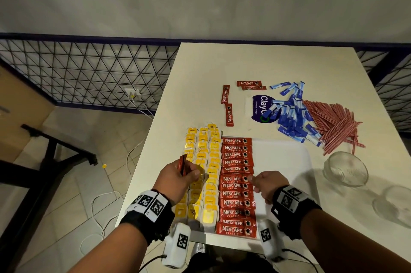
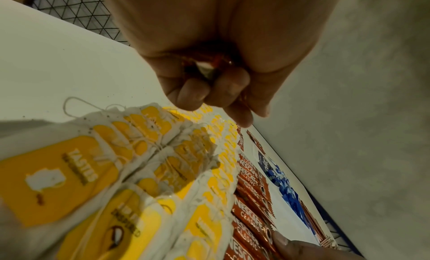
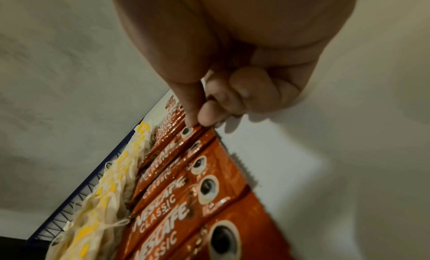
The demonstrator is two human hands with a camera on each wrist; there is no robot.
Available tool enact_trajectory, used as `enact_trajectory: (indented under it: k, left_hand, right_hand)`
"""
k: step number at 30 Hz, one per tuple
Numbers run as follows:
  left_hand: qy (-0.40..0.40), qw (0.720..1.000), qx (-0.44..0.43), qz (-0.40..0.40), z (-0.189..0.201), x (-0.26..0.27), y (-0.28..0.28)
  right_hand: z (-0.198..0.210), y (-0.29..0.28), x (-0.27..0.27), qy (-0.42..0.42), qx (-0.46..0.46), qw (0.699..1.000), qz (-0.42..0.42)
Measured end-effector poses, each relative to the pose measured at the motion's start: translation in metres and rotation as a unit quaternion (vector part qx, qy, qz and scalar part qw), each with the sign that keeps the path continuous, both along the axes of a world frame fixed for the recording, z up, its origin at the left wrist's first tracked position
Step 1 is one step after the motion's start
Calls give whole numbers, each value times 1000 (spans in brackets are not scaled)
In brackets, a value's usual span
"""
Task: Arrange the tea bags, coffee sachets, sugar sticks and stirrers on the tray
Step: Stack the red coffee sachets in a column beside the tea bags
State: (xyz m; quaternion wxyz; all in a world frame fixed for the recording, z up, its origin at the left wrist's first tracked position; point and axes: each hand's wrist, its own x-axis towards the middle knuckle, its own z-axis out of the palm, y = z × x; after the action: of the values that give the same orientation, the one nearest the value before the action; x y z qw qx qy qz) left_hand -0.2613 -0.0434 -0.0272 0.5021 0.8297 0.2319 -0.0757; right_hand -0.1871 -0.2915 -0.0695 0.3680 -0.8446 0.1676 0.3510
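On the white tray (image 1: 282,161), yellow-tagged tea bags (image 1: 208,161) lie in columns at the left, with a column of red coffee sachets (image 1: 235,203) beside them. My left hand (image 1: 189,170) hovers over the tea bags and grips a small bunch of red sachets (image 1: 182,162) upright; in the left wrist view its curled fingers (image 2: 193,93) wrap those sachets (image 2: 216,61). My right hand (image 1: 255,181) pinches the right end of one sachet (image 1: 233,179) in the middle of the column, thumb and forefinger closed on it (image 3: 184,133). Blue sugar sticks (image 1: 291,117) and red-striped stirrers (image 1: 333,123) lie heaped beyond the tray.
Three or so loose sachets (image 1: 226,95) lie on the table behind the tray near a blue round label (image 1: 259,106). Two clear glass bowls (image 1: 344,169) (image 1: 393,206) stand right of the tray. The table's left edge runs close beside the tea bags.
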Motion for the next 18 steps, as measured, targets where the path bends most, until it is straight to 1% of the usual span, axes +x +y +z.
enact_trajectory:
  k: [6, 10, 12, 13, 15, 17, 18]
  left_hand:
    - [-6, 1000, -15, -3, 2, -1, -5]
    - [-10, 1000, -8, -14, 2, -3, -6]
    - [1, 1000, -23, -18, 3, -4, -7]
    - [9, 999, -48, -16, 4, -4, -7]
    - [33, 990, -138, -3, 7, -6, -8]
    - [54, 972, -230, 5, 9, -6, -11]
    - [54, 964, -259, -4, 11, -6, -13]
  right_hand:
    - [-5, -2, 0, 1, 27, 999, -20]
    - [-11, -5, 1, 3, 37, 999, -12]
    - [-11, -6, 0, 0, 37, 999, -13]
    - [-9, -6, 1, -2, 32, 999, -13]
    - [-2, -7, 1, -17, 0, 1000, 7]
    - [8, -9, 1, -61, -59, 995, 50]
    - [14, -9, 1, -93, -76, 991, 67]
